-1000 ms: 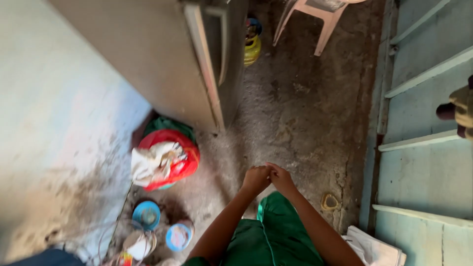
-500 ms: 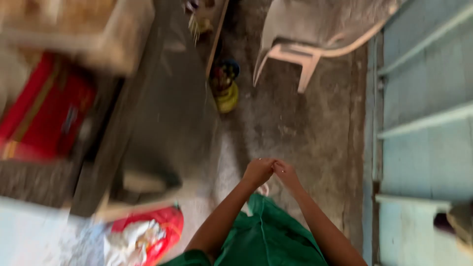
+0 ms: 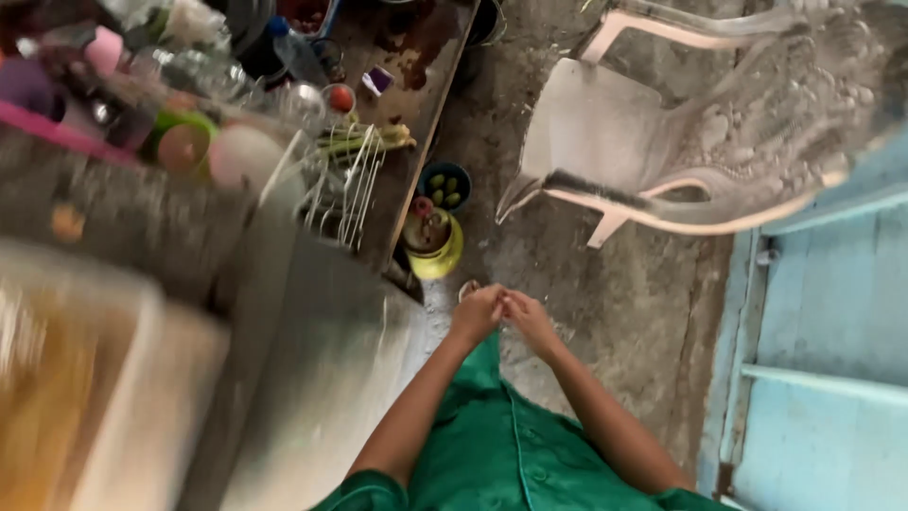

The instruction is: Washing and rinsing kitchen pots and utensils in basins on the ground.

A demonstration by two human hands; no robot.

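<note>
My left hand point(image 3: 476, 313) and my right hand point(image 3: 530, 319) meet in front of me over the concrete floor, fingertips touching, fingers curled. Whether something small sits between them I cannot tell. Both bare forearms reach out over my green garment point(image 3: 492, 445). Just beyond the hands a yellow container point(image 3: 437, 248) stands on the floor.
A white plastic chair point(image 3: 605, 142) stands ahead on the right. At left a cluttered table point(image 3: 416, 85) holds a wire rack point(image 3: 345, 185), bottles and bowls. A grey cabinet top point(image 3: 312, 350) lies at my left. A dark bowl of green fruit point(image 3: 445, 185) sits on the floor. Blue wooden panelling point(image 3: 832, 331) runs along the right.
The view has swung upward: the red bag on the floor has left the frame, and the table and chair have come in. My hands stay joined together.
</note>
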